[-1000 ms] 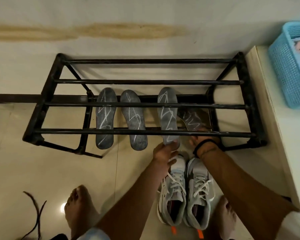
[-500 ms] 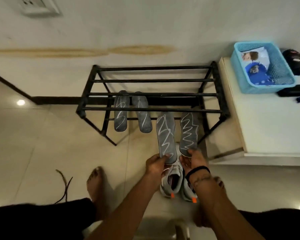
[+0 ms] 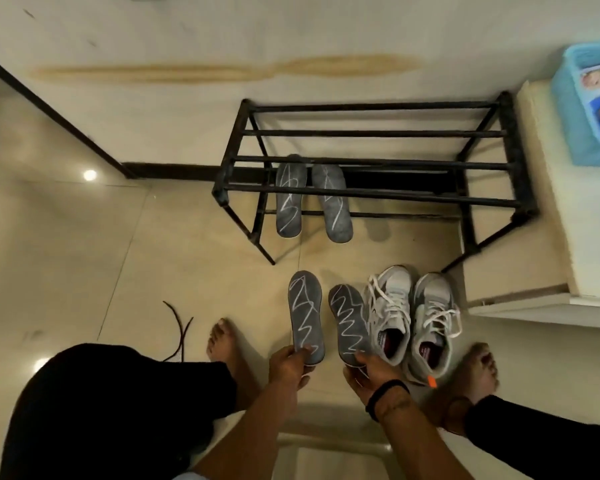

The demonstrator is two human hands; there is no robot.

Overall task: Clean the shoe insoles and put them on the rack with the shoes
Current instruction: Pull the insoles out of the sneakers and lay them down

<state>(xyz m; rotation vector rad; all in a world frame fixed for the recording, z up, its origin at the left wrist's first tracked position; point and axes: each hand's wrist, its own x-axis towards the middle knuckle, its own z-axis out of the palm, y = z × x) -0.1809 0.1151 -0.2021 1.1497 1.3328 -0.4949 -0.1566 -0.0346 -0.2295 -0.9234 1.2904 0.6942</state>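
Glossy beige tiled floor (image 3: 66,271) meeting a pale wall (image 3: 222,36) that bears a long tan stain (image 3: 222,72). At far right, a white cabinet (image 3: 575,244) carries a blue perforated basket (image 3: 568,98) holding printed packets, their nature unclear. A black metal-bar shoe rack (image 3: 371,164) stands against the wall; two grey insoles (image 3: 289,199) with white scribbles lie on its lower tier toward the left, heels projecting near. A pair of grey-white laced shoes (image 3: 413,320) sits on the floor near the rack's right leg, beside the person's bare feet. The left hand (image 3: 290,367) pinches the heel of the left held insole (image 3: 306,315) between thumb and curled fingers; the right hand (image 3: 369,370), wearing a black wristband, pinches the right held insole (image 3: 350,323) likewise. Both insoles are held above the floor just left of the shoes. A dark cord (image 3: 179,327) lies at near left.
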